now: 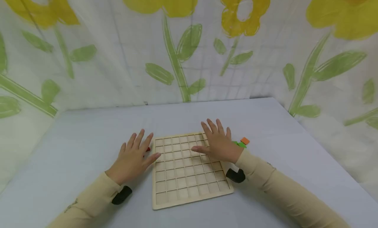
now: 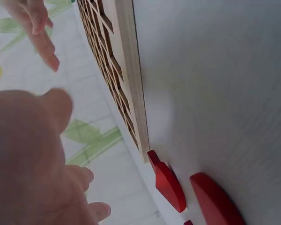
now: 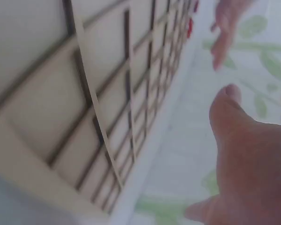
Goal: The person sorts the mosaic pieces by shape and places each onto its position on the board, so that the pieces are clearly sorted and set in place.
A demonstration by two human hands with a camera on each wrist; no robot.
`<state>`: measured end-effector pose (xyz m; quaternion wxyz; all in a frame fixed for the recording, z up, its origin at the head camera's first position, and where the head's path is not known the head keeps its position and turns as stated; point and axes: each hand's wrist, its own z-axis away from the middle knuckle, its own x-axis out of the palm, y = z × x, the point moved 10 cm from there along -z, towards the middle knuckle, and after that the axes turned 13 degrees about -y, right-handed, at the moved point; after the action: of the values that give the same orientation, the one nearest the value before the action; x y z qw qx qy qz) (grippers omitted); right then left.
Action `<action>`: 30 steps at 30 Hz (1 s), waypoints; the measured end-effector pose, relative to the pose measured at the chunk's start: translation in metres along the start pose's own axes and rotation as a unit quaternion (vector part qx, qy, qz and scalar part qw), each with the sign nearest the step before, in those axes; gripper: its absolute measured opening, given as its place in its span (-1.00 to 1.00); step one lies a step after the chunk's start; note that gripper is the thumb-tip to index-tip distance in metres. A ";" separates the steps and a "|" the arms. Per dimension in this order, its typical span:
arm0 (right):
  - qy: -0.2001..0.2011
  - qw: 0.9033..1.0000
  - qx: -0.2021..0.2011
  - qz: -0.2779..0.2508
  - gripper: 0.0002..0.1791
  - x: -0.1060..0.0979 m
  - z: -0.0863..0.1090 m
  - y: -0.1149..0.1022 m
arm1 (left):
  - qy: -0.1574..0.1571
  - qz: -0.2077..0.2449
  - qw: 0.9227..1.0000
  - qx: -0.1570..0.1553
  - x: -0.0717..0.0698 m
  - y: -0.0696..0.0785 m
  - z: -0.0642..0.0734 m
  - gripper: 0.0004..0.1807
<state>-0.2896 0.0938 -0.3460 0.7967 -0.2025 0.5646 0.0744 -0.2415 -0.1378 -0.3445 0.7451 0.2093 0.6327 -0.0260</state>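
A wooden grid board (image 1: 192, 201) with rows of square recesses lies on the table, its cells bare where they show. My left hand (image 1: 131, 160) hovers beside its left edge, fingers spread, thumb reaching over the rim. Over the board's upper right part is my right hand (image 1: 218, 144), also spread and holding nothing. Red pieces (image 2: 170, 185) lie left of the board, mostly hidden under the left hand in the head view. Past the right hand lie green pieces (image 1: 242, 145) and an orange piece (image 1: 245, 140), partly covered by that hand.
The white table (image 1: 97, 129) extends around the board on all sides. Behind it hangs a pale curtain (image 1: 118, 73) painted with yellow flowers and green leaves. Each wrist carries a black strap (image 1: 122, 195) below its beige sleeve.
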 end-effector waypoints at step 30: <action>-0.185 0.979 0.069 0.059 -0.82 -0.026 0.011 0.134 | -0.060 0.023 0.997 0.034 0.027 0.012 0.019 -0.11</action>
<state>-0.3358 0.2225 -0.3507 0.8935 -0.0958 0.4226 0.1181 -0.2144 -0.1275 -0.3650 0.7749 0.2469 0.5803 -0.0427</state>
